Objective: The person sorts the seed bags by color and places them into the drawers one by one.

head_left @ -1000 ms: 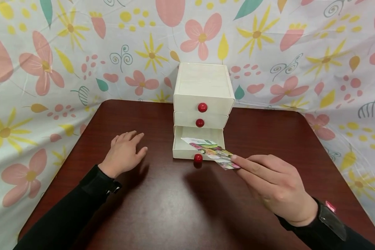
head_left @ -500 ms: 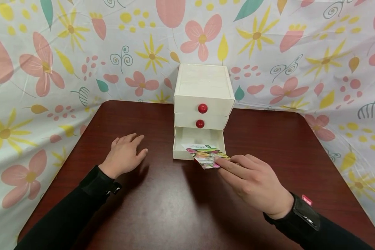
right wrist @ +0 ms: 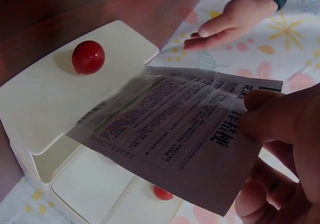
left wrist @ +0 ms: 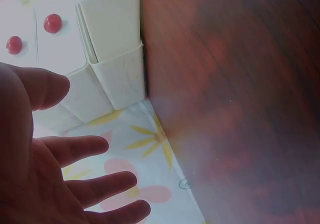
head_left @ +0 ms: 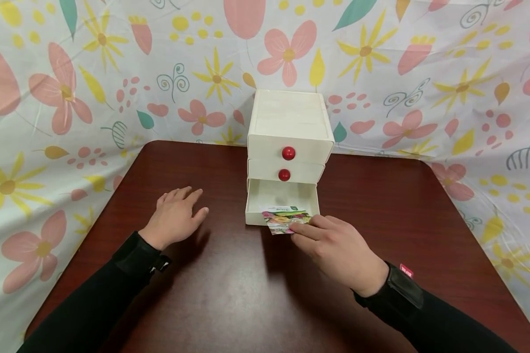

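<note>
My right hand [head_left: 337,250] pinches a flat seed packet [head_left: 282,220] by its near right edge. Colourful flower pictures cover its upper face; the underside, seen in the right wrist view, carries dense dark print. The packet lies over the front of the pulled-out bottom drawer [head_left: 252,217] of a small white cabinet [head_left: 291,113] and hides that drawer's red knob in the head view. In the right wrist view, the red knob [right wrist: 88,57] shows on the drawer front. To the left of the cabinet, my left hand [head_left: 172,219] holds nothing, its fingers spread and relaxed over the table.
The two upper drawers, with red knobs [head_left: 288,153], are pushed in. The cabinet stands at the back of a dark brown table [head_left: 221,294]. Behind it and along both sides hangs a white cloth [head_left: 159,44] with flower prints.
My right hand has moved left with the seed packet, bringing it lower and flatter over the front of the bottom drawer. My left hand has stayed in place.
</note>
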`<state>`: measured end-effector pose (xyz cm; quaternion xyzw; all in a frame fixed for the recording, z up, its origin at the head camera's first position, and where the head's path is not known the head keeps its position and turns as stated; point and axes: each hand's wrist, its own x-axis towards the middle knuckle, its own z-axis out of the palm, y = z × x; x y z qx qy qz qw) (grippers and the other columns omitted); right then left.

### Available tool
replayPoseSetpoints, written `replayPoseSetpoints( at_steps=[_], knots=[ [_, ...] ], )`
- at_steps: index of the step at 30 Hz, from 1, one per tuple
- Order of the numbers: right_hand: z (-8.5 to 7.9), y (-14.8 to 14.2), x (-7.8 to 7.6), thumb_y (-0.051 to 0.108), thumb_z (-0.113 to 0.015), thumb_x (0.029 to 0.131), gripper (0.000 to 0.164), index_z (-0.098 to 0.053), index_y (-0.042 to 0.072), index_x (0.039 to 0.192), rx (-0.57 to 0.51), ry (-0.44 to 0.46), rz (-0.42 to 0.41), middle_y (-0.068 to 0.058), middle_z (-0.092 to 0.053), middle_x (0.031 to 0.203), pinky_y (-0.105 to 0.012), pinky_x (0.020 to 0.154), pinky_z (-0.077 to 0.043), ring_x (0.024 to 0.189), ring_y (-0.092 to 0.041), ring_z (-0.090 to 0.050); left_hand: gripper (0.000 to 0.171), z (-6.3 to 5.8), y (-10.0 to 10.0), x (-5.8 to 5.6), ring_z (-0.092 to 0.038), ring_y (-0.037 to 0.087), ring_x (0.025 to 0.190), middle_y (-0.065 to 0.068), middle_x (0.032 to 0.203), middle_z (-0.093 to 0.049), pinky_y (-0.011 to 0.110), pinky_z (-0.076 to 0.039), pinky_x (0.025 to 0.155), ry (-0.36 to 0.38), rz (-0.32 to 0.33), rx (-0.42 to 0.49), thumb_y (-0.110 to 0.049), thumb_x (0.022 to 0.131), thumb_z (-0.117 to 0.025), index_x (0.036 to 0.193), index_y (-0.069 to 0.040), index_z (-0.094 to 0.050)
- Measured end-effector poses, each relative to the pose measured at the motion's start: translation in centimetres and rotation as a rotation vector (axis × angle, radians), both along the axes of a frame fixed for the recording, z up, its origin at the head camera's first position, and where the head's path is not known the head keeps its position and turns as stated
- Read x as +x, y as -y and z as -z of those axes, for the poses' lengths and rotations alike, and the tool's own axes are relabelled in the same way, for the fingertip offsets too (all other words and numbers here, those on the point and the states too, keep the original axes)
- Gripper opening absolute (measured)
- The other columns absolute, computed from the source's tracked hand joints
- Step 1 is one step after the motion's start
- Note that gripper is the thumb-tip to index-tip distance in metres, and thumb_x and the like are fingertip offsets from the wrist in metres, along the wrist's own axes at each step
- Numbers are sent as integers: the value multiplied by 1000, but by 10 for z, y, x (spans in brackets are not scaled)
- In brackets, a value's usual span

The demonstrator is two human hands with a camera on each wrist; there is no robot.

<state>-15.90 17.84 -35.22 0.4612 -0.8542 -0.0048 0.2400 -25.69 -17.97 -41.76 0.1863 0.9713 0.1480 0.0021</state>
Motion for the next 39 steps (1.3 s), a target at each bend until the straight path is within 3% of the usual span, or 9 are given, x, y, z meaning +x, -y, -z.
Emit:
replayPoseSetpoints(
  at_steps=[11,28,33,39],
  knots=[
    [14,2,-16,-3,-73,84,25,-74,9,106,-20,46,38,-3,-69,118,-32,70,-44,89,-24,-56,60,1,0,-5,-27,50,138,29,150,-36,67,-18,108,5,-6,-3,-37,104,-52,151,-2,-41],
    [35,5,-37,1,-77,83,22,-75,11,103,7,93,89,-4,-70,117,-34,77,-48,95,-25,-59,61,-2,-5,-12,-20,51,141,25,157,-27,67,-15,109,18,-13,-7,-39,104,-50,154,-5,-38],
    [41,6,-40,6,-76,88,13,-67,9,96,14,104,107,-5,-71,111,-33,74,-47,89,-24,-56,61,-3,-6,-14,-20,51,141,26,156,-28,67,-16,109,5,-14,-14,-39,104,-50,153,-5,-39],
    [44,7,-44,7,-75,89,21,-55,9,94,4,101,134,-5,-71,98,-32,71,-44,81,-22,-49,61,-6,-9,-15,-20,51,141,26,156,-28,67,-16,109,10,-13,-14,-39,104,-51,153,-5,-39]
  ],
)
